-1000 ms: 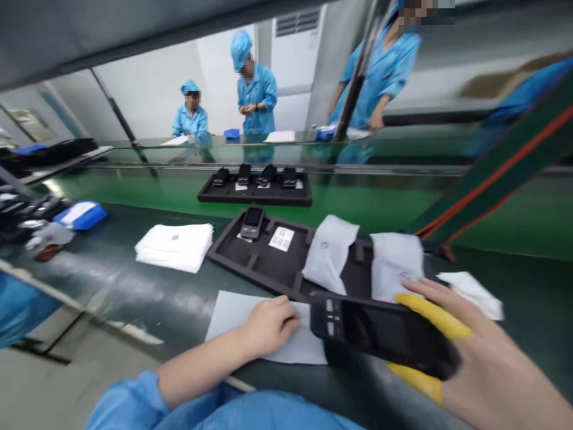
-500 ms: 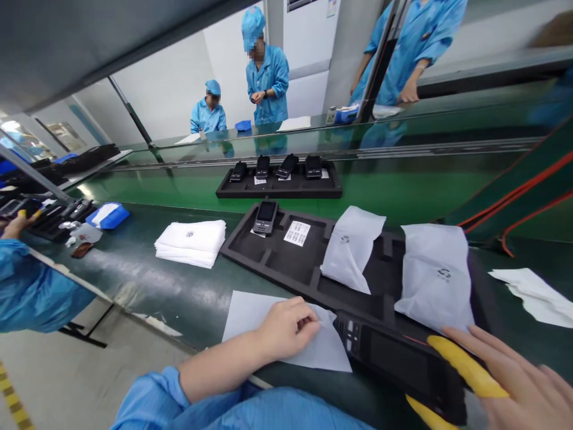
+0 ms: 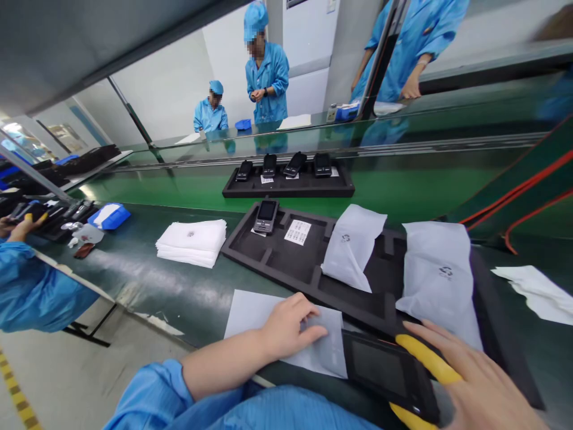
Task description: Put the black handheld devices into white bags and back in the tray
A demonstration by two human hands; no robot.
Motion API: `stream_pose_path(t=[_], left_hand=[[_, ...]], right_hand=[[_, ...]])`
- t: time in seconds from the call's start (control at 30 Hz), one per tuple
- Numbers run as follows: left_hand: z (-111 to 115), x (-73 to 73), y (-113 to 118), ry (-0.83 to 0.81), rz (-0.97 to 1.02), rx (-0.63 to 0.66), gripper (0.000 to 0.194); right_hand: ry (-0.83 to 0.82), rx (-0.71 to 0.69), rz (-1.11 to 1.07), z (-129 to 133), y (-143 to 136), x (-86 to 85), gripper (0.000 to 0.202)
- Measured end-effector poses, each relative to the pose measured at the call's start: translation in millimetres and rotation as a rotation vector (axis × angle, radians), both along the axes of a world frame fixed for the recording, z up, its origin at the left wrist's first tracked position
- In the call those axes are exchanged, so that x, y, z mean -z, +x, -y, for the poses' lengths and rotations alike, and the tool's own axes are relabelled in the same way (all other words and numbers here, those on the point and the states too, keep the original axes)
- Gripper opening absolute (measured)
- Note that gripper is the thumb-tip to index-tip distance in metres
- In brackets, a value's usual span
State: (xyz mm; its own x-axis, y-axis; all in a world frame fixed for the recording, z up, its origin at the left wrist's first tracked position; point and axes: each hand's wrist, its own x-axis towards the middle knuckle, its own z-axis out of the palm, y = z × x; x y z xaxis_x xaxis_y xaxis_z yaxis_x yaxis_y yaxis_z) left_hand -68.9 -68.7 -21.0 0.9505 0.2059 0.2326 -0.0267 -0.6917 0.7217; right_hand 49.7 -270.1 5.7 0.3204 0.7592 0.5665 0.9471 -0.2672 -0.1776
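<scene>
My left hand [image 3: 293, 327] rests on a flat white bag [image 3: 250, 310] at the table's front edge, its thumb and fingers slightly apart over the bag's right part. The keypad end of a black handheld device [image 3: 380, 365] is inside the bag's mouth, and its screen shows outside. At the device's right end, my right hand [image 3: 461, 382] grips it with yellow-covered fingers on both sides. Just behind lies a black tray [image 3: 286, 272] with one bare device [image 3: 265, 216], a label sheet [image 3: 297, 232] and two filled white bags [image 3: 353, 248] [image 3: 441, 280].
A stack of white bags [image 3: 191, 242] lies left of the tray. Another black tray [image 3: 286, 190] with several devices sits on the green belt. A blue box [image 3: 108, 216] and a co-worker's sleeve [image 3: 36, 286] are at left. Crumpled white sheets [image 3: 537, 295] lie at right. People stand behind.
My right hand has moved left with the device, whose keypad end has slid into the bag. My left thumb has spread from the fingers. The tray on the belt has shifted right.
</scene>
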Motion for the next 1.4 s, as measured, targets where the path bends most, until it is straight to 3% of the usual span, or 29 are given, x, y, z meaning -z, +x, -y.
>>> stream_pose_path(t=[0.1,0.2,0.4,0.57,0.7,0.8,0.93,1.03,1.13,1.23,1.3,1.4], left_hand=[[1,-1.7,-1,0.067,0.017,-0.005,0.04],[1,-6.3,-2,0.186,0.074,-0.03,0.058],[-15,-27.9,3,0.363,0.075,-0.034,0.082],[-8,-47.2,10,0.335,-0.025,-0.081,0.09],[4,-58.6,14,0.155,-0.046,-0.122,0.092],[-10,-72.9,14,0.023,-0.185,0.021,0.07],[-41,-96.8,15,0.233,-0.5,0.361,0.048],[-46,-105.1,19,0.147,-0.554,0.485,0.037],[-38,-98.1,19,-0.144,-0.486,0.325,0.042],[-28,-80.9,18,-0.45,-0.27,0.072,0.056],[-22,-69.7,19,-0.534,-0.12,-0.037,0.067],[-15,-59.5,23,-0.487,-0.007,-0.154,0.069]], right_hand=[[-0.001,-0.112,0.071,-20,-6,-8.1,0.034],[0.025,-0.142,0.027,-35,-10,-3.8,0.032],[0.112,-0.174,0.002,-59,-14,-2.3,0.033],[0.203,-0.201,0.007,-68,-18,-11.6,0.031],[0.188,-0.236,0.065,-71,-20,-10.7,0.031],[0.181,-0.24,0.054,-68,-18,-5.7,0.033],[0.237,-0.274,0.035,-67,-17,-8.9,0.031],[0.234,-0.345,0.063,-72,-17,-22.9,0.036],[0.203,-0.371,0.048,-72,-12,-35.2,0.049],[0.221,-0.294,-0.186,-65,-2,-31.6,0.058],[0.207,-0.284,-0.339,-61,4,-21.3,0.059],[0.169,-0.333,-0.428,-63,3,-7.4,0.042]])
